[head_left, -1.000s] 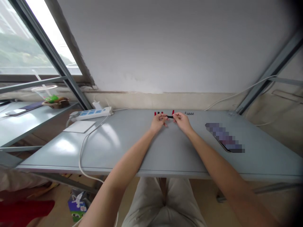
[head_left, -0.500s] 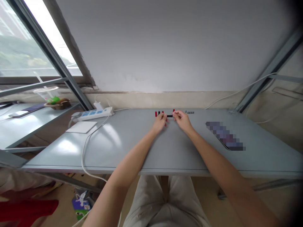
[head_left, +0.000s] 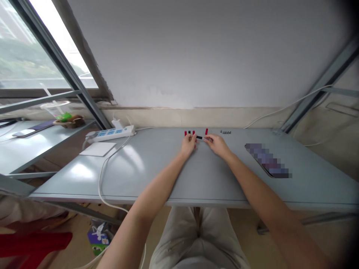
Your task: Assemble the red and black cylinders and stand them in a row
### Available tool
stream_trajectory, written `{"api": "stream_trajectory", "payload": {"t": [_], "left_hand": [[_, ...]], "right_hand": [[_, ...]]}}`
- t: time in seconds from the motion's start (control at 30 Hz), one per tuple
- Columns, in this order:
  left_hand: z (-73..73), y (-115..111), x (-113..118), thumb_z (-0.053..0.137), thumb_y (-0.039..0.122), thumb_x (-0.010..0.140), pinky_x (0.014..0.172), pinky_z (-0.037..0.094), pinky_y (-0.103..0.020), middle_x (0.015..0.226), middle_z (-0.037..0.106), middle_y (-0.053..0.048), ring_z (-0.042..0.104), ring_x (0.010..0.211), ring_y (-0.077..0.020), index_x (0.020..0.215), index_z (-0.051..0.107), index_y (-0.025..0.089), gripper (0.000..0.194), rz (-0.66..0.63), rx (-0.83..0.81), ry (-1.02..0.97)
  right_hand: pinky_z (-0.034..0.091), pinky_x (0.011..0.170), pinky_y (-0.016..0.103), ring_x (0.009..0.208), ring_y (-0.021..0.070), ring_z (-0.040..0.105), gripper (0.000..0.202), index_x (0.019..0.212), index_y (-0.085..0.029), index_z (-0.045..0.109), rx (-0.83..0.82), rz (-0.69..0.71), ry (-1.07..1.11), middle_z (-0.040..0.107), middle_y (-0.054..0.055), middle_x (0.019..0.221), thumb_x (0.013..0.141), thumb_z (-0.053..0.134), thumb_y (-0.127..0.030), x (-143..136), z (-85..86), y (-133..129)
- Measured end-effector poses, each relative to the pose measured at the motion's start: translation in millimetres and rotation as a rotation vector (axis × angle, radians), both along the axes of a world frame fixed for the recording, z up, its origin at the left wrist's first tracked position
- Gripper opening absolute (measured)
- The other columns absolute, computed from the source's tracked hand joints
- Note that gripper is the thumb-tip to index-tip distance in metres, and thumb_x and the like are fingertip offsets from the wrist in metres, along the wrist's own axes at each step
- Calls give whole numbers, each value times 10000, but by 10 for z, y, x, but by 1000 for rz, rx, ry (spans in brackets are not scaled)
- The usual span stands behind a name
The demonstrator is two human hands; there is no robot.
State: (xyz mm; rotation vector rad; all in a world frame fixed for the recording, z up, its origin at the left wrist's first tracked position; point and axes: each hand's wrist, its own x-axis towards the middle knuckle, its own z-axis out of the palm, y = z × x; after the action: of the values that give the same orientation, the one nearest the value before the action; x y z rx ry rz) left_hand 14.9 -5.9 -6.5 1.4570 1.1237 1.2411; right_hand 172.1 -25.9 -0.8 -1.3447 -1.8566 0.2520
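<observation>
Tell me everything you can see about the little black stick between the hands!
The black stick looks short and straight, perhaps plastic. It lies nearly level, running sideways between the left hand and the right hand, near the back of the gray table. The left hand grips one end and hides it. At the other end, a thin pale part reaches the right hand. It's too small to tell whether that part is joined on.

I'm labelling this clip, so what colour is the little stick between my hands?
The stick is black, paler toward your right hand; the head view shows it.
</observation>
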Motion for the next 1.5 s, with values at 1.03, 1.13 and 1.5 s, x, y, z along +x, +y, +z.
{"api": "stream_trajectory", "payload": {"t": [1.03,1.13,1.5], "left_hand": [[37,98,381,620,120,685,751,426,-303,691,597,-42,570,767,-179,656,527,185,116,53,172,449],[46,156,539,600,96,685,775,427,-326,700,598,-61,577,853,-214,646,526,186,123,71,135,406],[62,368,713,563,59,716,759,450,-328,709,600,-98,593,918,-251,648,509,158,132,172,33,384]], "right_hand": [[450,648,299,613,169,579,50,605,-181,626,-222,-335,164,616,28,595,598,674,-191,344,-84,330],[444,637,295,594,167,572,85,551,-188,597,-268,-344,140,602,23,567,583,674,-173,377,-81,417],[432,597,274,593,168,579,80,534,-199,597,-276,-381,62,614,24,573,598,637,-173,314,-193,667]]}}
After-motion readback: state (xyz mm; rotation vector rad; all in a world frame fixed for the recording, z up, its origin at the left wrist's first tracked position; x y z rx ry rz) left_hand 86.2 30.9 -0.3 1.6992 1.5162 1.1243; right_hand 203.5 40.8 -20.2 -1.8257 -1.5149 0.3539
